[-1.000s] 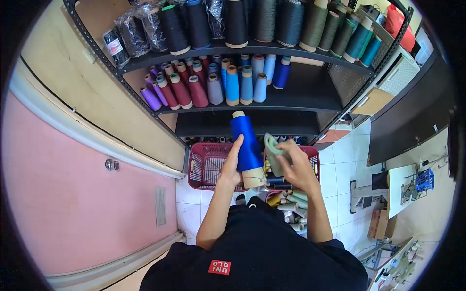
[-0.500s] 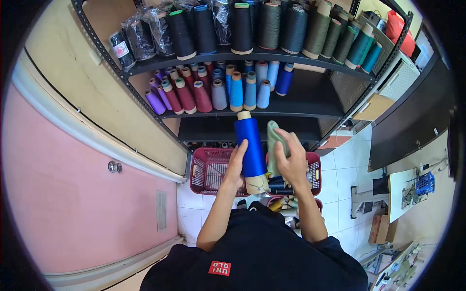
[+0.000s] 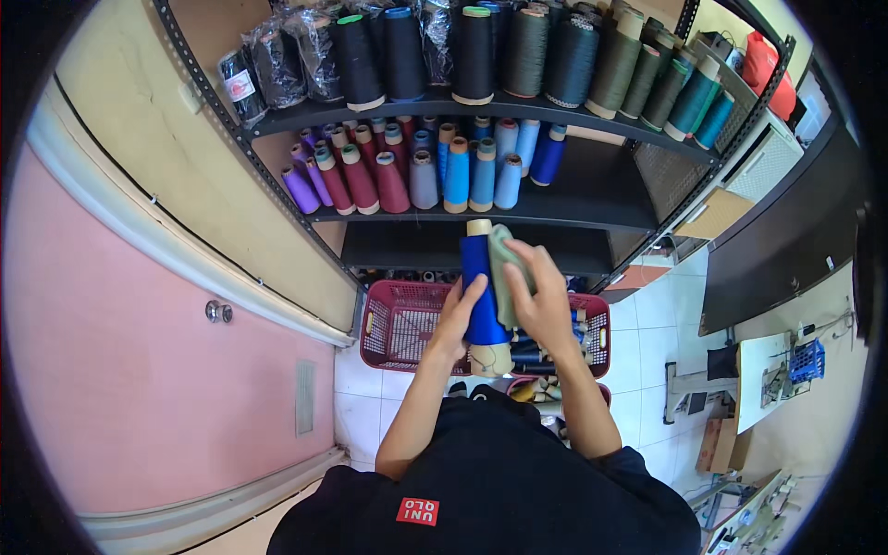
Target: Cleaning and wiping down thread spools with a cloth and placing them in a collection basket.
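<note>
Upright in front of me is a cone of blue thread (image 3: 478,277), its pale cardboard core showing at both ends. My left hand (image 3: 456,319) is wrapped round its left side. A light green cloth (image 3: 505,268) lies against the cone's right side, gripped in my right hand (image 3: 544,301). A loose thread end curls over the lower part of the core. The palm sides of both hands are hidden.
A black metal shelf (image 3: 592,199) ahead carries purple, red and blue thread cones. Dark and green cones (image 3: 474,55) line the board above. Below stand a left red basket (image 3: 407,324) and a right red basket (image 3: 599,342) with spools. A pink door (image 3: 166,351) is at left.
My right hand has brought the cloth left, from beside the cone onto its right side. The cone has shifted slightly right and stands straighter, still in my left hand.
</note>
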A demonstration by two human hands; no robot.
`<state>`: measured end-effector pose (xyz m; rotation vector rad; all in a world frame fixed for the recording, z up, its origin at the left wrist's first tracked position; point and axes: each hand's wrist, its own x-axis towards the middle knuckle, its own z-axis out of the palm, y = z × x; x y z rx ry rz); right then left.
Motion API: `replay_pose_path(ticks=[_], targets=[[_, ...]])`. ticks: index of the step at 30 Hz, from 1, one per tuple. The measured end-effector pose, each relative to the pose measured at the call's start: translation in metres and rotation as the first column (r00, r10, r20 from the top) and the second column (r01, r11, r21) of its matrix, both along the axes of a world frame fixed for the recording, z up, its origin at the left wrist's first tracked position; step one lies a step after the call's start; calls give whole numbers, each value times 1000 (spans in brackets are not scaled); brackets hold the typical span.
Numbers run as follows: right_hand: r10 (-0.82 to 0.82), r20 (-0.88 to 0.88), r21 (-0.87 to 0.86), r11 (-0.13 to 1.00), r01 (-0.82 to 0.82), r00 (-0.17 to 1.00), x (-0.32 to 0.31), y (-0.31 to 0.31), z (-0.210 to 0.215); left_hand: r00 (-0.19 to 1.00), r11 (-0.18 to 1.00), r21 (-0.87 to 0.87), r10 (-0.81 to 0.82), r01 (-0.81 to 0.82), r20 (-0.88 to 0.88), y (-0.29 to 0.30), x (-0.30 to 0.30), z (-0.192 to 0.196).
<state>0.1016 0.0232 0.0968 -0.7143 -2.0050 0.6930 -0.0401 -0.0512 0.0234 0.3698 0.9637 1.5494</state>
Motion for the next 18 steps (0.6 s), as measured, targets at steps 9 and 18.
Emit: replay_pose_path(ticks=[9, 18], targets=[[-97, 60, 120, 989, 89, 994, 26, 21, 27, 944, 985, 113, -92, 134, -318, 4, -5, 3], [33, 52, 410, 911, -52, 998, 31, 28, 11, 783, 974, 218, 88, 62, -616, 2, 16, 14]])
